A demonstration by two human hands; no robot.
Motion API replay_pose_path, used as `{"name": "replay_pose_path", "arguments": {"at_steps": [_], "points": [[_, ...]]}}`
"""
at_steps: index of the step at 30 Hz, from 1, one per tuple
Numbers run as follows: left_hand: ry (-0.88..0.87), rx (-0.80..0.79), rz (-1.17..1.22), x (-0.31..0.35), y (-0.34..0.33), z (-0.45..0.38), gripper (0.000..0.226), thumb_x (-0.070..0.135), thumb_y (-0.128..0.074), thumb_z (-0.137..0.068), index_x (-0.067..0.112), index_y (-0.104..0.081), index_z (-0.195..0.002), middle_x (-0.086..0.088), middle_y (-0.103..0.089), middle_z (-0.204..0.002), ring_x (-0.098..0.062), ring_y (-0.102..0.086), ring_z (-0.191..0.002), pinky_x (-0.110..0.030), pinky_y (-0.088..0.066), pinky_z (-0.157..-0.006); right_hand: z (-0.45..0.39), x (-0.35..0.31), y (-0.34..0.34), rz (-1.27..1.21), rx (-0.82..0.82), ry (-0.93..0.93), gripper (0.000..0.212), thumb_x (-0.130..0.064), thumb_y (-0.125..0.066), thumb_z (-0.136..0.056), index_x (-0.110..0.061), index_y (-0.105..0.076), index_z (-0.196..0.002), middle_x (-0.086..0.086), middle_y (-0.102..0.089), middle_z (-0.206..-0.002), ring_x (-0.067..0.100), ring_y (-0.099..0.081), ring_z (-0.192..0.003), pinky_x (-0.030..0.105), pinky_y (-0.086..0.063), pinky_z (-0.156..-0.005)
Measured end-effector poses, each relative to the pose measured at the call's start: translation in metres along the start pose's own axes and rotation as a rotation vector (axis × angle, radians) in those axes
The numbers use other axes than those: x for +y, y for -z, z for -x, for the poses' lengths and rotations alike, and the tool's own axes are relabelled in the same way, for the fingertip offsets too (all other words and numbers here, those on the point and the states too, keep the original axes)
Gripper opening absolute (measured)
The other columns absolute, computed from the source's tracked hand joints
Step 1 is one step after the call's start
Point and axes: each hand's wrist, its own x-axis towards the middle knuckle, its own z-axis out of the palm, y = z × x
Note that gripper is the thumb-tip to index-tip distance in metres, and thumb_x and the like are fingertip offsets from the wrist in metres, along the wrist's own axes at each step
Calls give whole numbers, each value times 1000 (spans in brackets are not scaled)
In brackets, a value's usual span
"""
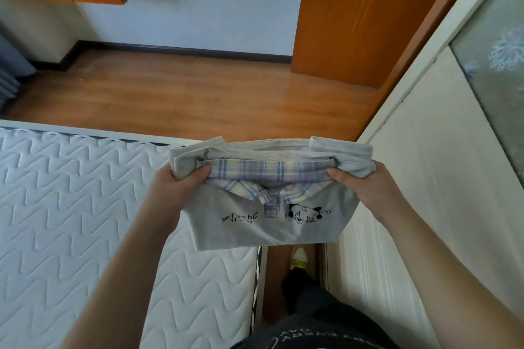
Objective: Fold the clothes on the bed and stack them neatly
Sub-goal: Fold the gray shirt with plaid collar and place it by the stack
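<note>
A grey shirt (263, 228) with a plaid collar, black lettering and a small cartoon print hangs folded in the air in front of me, over the right edge of the bed. My left hand (181, 188) pinches its left top corner. My right hand (360, 187) pinches its right top corner. The sleeves are tucked back behind the collar. The bed (71, 207) has a white quilted zigzag cover and lies to my left; no other clothes show on the part in view.
A white wardrobe (425, 173) with a frosted flower panel stands close on my right. An orange door (363, 14) and wooden floor (184, 93) lie ahead. My legs and one slipper (299, 258) fill the narrow gap between bed and wardrobe.
</note>
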Motion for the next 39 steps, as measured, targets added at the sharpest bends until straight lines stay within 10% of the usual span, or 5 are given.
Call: {"name": "replay_pose_path", "arguments": {"at_steps": [8,18,34,39], "points": [[25,161,6,19,-38,-88,28,15,-74,-83,9,-71,-110,-9,-75,-105,-25,-71,-98,-31,-59,-78,-164,-22,1,49,-210,9,30,-39,-81,-70,-31,-76,-98,-7,-76,-100,12,-70,-97,39,-55,-89],[-10,457,32,42,-27,-143,24,17,-76,-83,11,-72,-106,-8,-75,-104,-26,-71,-99,-39,-57,-83,-303,-55,-55,89,-385,11,56,-53,-78,-58,-26,-72,-108,-11,-73,-103,6,-68,-94,26,-54,-79],[22,480,204,50,-20,-290,26,22,-80,-75,12,-75,-99,-9,-75,-103,-22,-72,-94,-24,-57,-69,-443,-92,-95,144,-427,87,18,-36,-80,-71,-37,-72,-87,-22,-74,-86,-6,-68,-79,5,-47,-61],[21,484,161,64,-36,-350,17,18,-74,-84,12,-72,-100,-6,-76,-97,-20,-73,-91,-22,-56,-67,-494,-97,-93,144,-406,40,33,-50,-79,-60,-36,-72,-90,-20,-74,-88,-2,-70,-80,16,-53,-65]]}}
